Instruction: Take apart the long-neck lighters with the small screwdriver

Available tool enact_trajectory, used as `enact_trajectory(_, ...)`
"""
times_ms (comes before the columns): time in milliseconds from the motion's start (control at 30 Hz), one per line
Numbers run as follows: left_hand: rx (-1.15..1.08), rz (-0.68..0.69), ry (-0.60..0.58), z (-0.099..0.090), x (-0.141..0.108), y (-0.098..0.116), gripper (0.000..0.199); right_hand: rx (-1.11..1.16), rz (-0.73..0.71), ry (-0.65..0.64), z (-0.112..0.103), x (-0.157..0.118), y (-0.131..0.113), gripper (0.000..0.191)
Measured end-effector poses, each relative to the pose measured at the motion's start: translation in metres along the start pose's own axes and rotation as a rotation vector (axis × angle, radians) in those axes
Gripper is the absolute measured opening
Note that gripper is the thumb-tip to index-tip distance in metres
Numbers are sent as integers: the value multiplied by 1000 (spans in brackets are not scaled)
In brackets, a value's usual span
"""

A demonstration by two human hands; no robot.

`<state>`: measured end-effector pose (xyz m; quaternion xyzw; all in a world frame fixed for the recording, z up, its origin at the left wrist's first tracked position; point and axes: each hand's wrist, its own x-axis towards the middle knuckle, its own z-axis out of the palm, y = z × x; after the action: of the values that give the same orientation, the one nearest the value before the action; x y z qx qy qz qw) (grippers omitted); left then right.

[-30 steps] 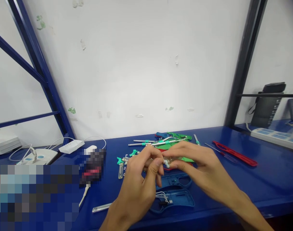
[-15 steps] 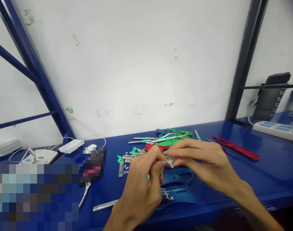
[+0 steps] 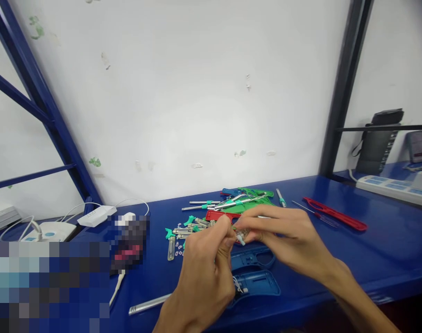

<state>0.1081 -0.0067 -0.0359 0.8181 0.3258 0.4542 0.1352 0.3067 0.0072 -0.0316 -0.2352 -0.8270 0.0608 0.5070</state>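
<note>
My left hand [image 3: 207, 268] is closed in a pinch near the middle of the blue table, its fingertips meeting a small clear and whitish part [image 3: 241, 237]. From the right, my right hand [image 3: 287, 233] grips that same small part between thumb and fingers. Below the hands lie blue plastic shells [image 3: 261, 283], with a white cord on one. A silver metal tube [image 3: 149, 305] runs out from behind my left wrist. Behind the hands is a red plastic piece [image 3: 219, 215], partly covered by my fingers.
Clear pieces with teal ends [image 3: 171, 249] lie left of the hands. Silver rods and green parts [image 3: 255, 203] are piled behind. A red handle [image 3: 339, 215] lies to the right. Power strips [image 3: 394, 187] and white cables stand at both sides, between blue shelf posts [image 3: 54, 111].
The camera view has shifted slightly. Both hands stay together at the small part, which now shows a little differently between the fingertips.
</note>
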Motion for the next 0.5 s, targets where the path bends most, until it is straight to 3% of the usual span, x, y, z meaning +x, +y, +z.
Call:
enact_trajectory(200,-47,-44,-18,1,1,-2,32,23,-5,-3,2,0,7,28)
enact_trajectory(500,-38,-174,-66,-17,2,3,30,20,-15,1,5,4,3,28)
